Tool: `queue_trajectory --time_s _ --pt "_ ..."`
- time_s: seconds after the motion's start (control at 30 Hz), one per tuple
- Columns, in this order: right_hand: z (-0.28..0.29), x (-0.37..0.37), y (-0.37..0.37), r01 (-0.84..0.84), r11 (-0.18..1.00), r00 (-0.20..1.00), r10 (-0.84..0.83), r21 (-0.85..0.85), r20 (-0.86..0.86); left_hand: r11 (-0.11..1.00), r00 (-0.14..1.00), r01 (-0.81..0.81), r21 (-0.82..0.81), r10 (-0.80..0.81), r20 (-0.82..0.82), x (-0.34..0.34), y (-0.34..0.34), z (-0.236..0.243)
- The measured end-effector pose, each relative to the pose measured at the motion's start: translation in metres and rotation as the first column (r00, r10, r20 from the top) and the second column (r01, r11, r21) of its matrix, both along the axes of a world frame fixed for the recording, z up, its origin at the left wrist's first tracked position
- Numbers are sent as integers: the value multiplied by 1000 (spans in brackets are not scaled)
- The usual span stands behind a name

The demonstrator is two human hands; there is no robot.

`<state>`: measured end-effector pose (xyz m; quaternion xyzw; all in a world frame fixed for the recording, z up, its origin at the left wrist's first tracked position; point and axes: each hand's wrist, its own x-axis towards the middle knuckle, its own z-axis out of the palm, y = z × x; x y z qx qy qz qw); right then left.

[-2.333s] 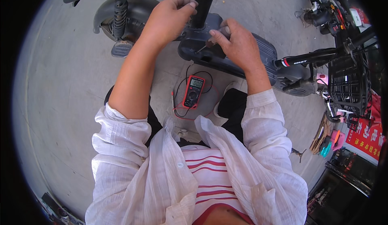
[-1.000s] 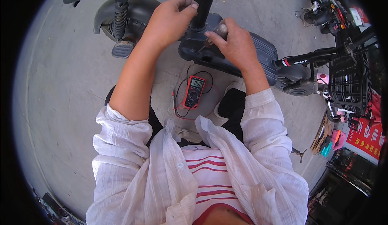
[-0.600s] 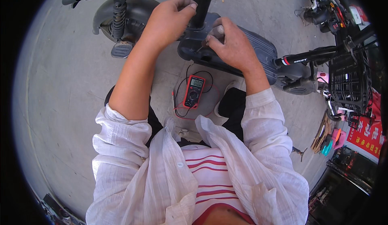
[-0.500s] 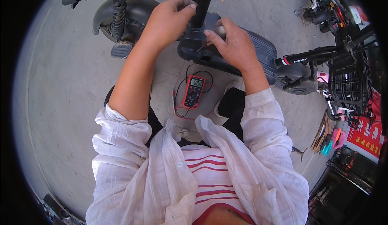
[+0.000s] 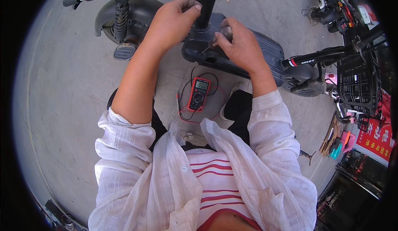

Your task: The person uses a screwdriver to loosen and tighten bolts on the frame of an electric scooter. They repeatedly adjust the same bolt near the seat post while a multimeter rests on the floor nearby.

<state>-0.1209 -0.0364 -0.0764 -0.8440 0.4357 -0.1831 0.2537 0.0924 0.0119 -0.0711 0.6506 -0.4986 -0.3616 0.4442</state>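
Note:
My right hand (image 5: 240,44) is closed around the handle of a screwdriver (image 5: 226,32). Its thin shaft slants down and left to the side of the black footboard (image 5: 259,50) of an electric scooter, close to a dark opening there. My left hand (image 5: 176,21) is closed beside the scooter's upright black post (image 5: 205,11), thumb pressed against the curled fingers. Whatever those fingers hold, if anything, is hidden. On the ground between my legs lies a red and dark multimeter (image 5: 199,94), its display lit, with red and black test leads (image 5: 179,106) looped around it.
The scooter's rear wheel (image 5: 139,21), spring shock absorber (image 5: 121,21) and foot peg (image 5: 124,52) are on the left. To the right are its front wheel (image 5: 304,81) and a black basket (image 5: 358,81). Other vehicles (image 5: 331,11) and a red sign (image 5: 377,137) stand farther right.
My right hand has shifted slightly to the right and turned a little on the screwdriver handle. The left hand and the multimeter have stayed in place.

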Motion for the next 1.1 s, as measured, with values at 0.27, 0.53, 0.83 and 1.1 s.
queue_trajectory --time_s 0.27,0.53,0.83,1.1 --pt "4 0 5 -92 992 993 85 87 84 1000 1000 -4 -23 4 3 -1 1 -1" --pt "1 0 0 -22 999 999 21 -25 -30 1000 999 30 -3 -30 45 -1 0 -4" --pt "-7 2 2 -39 998 994 43 -39 101 999 999 -15 -39 16 43 2 2 2" --pt "-6 5 4 -19 998 999 22 -63 46 1000 1000 -9 -1 9 21 2 4 4"
